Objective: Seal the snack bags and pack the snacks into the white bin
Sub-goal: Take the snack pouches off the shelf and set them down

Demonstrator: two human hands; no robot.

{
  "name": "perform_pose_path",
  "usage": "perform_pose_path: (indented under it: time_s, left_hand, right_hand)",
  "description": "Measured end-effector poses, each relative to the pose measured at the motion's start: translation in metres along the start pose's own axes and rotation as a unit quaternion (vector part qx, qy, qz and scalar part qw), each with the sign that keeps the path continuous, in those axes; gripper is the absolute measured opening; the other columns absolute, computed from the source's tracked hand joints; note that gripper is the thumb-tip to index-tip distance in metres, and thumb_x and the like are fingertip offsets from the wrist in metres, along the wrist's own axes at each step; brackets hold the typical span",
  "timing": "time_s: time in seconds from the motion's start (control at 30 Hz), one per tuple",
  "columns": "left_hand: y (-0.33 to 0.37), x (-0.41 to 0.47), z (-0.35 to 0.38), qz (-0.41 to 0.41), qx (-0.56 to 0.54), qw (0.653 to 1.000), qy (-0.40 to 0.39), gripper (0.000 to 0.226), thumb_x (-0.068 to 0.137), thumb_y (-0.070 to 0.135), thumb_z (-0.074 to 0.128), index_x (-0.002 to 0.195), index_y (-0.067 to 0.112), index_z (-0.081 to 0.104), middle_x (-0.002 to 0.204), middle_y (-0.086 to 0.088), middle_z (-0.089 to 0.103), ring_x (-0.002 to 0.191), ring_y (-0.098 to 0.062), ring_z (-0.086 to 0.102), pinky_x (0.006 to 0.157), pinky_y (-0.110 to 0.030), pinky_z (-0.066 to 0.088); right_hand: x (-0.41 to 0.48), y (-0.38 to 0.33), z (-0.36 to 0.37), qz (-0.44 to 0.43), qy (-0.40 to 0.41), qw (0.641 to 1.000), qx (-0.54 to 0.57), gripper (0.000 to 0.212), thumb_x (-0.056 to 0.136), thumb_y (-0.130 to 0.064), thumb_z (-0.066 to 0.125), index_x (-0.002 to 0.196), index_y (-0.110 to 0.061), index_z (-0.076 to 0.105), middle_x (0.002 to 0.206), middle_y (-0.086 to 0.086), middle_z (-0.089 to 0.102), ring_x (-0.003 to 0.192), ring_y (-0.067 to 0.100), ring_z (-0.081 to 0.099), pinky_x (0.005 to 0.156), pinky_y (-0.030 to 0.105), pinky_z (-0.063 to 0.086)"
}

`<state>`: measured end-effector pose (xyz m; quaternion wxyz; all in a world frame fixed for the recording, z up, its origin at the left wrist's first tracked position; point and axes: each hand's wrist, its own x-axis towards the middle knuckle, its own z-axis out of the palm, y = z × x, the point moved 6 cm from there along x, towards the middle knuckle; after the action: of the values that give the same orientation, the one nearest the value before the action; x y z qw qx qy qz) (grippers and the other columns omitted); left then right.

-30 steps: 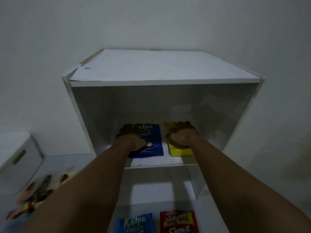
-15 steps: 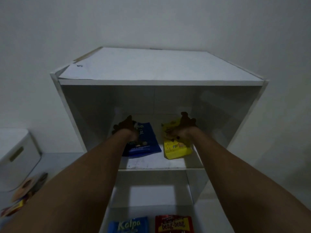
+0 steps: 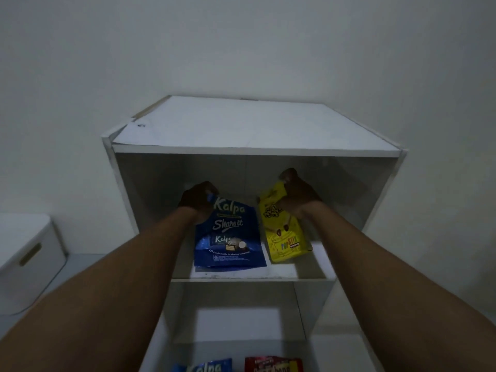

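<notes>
Pinching top-left corner of blue Kalpa bag (image 3: 229, 237) with left hand (image 3: 197, 204) and gripping top of yellow bag (image 3: 284, 234) with right hand (image 3: 298, 196), both tilted up on upper shelf (image 3: 241, 275), long axes running from hands toward shelf front, with white bin (image 3: 26, 259) low left, nearer left hand.

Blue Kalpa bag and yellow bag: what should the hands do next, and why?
Probably draw both bags out of the white cabinet toward the person. The left hand pinches the blue Kalpa bag by its top corner and the right hand grips the yellow bag at its top, both tilted up inside the upper compartment. The white bin sits outside, low on the left.
</notes>
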<state>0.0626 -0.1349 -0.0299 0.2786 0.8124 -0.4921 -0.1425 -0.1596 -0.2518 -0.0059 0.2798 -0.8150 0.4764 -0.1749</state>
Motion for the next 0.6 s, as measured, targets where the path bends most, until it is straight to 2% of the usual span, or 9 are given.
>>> perform_pose_path:
  time_s: [0.1, 0.2, 0.27, 0.33, 0.43, 0.47, 0.57, 0.6]
  left_hand:
    - [0.014, -0.010, -0.020, 0.035, -0.014, 0.999, 0.007, 0.037, 0.086, 0.009, 0.068, 0.122, 0.019, 0.065, 0.134, -0.008, 0.060, 0.120, -0.028, 0.056, 0.091, -0.027, 0.044]
    - [0.024, -0.021, -0.038, 0.041, -0.047, 0.998, 0.009, 0.041, 0.083, 0.001, 0.069, 0.120, 0.018, 0.068, 0.133, -0.008, 0.061, 0.120, -0.027, 0.057, 0.090, -0.024, 0.044]
    - [0.032, -0.033, -0.050, 0.050, -0.076, 0.996, 0.011, 0.040, 0.083, -0.002, 0.069, 0.120, 0.013, 0.068, 0.131, -0.012, 0.063, 0.120, -0.029, 0.058, 0.097, -0.028, 0.045]
    - [0.039, -0.047, -0.060, 0.065, -0.096, 0.993, 0.018, 0.035, 0.083, -0.004, 0.068, 0.116, 0.008, 0.070, 0.125, -0.015, 0.065, 0.115, -0.031, 0.060, 0.099, -0.035, 0.049]
    - [0.041, -0.069, -0.069, 0.067, -0.125, 0.990, 0.022, 0.031, 0.088, -0.010, 0.059, 0.109, 0.010, 0.067, 0.106, -0.010, 0.064, 0.095, -0.026, 0.060, 0.074, -0.030, 0.052]
    - [0.042, -0.080, -0.072, 0.073, -0.129, 0.989, 0.016, 0.030, 0.090, -0.010, 0.055, 0.109, 0.012, 0.065, 0.103, -0.008, 0.061, 0.092, -0.024, 0.058, 0.072, -0.029, 0.051]
    - [0.053, -0.110, -0.081, 0.143, -0.157, 0.977, -0.001, 0.035, 0.087, -0.010, 0.058, 0.113, 0.011, 0.069, 0.112, -0.015, 0.069, 0.105, -0.029, 0.064, 0.092, -0.041, 0.055]
    - [0.057, -0.124, -0.083, 0.160, -0.170, 0.972, -0.009, 0.035, 0.087, -0.009, 0.060, 0.117, 0.008, 0.069, 0.115, -0.017, 0.069, 0.108, -0.032, 0.064, 0.094, -0.045, 0.054]
  right_hand:
    - [-0.013, -0.019, -0.014, -0.046, 0.005, 0.999, -0.027, 0.074, 0.082, -0.005, 0.066, 0.144, -0.035, 0.040, 0.133, 0.004, 0.057, 0.096, 0.018, 0.059, 0.063, 0.020, 0.043]
    - [-0.034, -0.031, -0.024, -0.060, 0.026, 0.997, -0.052, 0.065, 0.080, -0.004, 0.070, 0.139, -0.025, 0.051, 0.134, 0.006, 0.059, 0.115, 0.023, 0.059, 0.081, 0.020, 0.044]
    - [-0.051, -0.036, -0.029, -0.068, 0.048, 0.995, -0.056, 0.059, 0.078, -0.001, 0.071, 0.132, -0.021, 0.056, 0.127, 0.008, 0.063, 0.113, 0.026, 0.061, 0.086, 0.026, 0.050]
    - [-0.072, -0.040, -0.033, -0.066, 0.058, 0.995, -0.052, 0.056, 0.077, -0.001, 0.071, 0.127, -0.022, 0.058, 0.117, 0.007, 0.067, 0.105, 0.025, 0.065, 0.084, 0.033, 0.055]
    - [-0.109, -0.046, -0.037, -0.062, 0.077, 0.994, -0.043, 0.064, 0.075, -0.001, 0.072, 0.131, -0.027, 0.056, 0.114, 0.004, 0.067, 0.100, 0.023, 0.067, 0.081, 0.036, 0.058]
    - [-0.126, -0.049, -0.038, -0.058, 0.086, 0.993, -0.049, 0.069, 0.076, -0.002, 0.073, 0.135, -0.030, 0.053, 0.116, 0.002, 0.066, 0.100, 0.021, 0.067, 0.082, 0.035, 0.057]
    - [-0.179, -0.053, -0.042, -0.038, 0.123, 0.990, -0.064, 0.070, 0.079, -0.006, 0.073, 0.140, -0.032, 0.051, 0.123, 0.003, 0.065, 0.107, 0.021, 0.064, 0.086, 0.033, 0.055]
    - [-0.198, -0.053, -0.044, -0.023, 0.136, 0.988, -0.067, 0.068, 0.079, -0.006, 0.073, 0.139, -0.031, 0.052, 0.125, 0.004, 0.065, 0.110, 0.021, 0.063, 0.087, 0.031, 0.053]
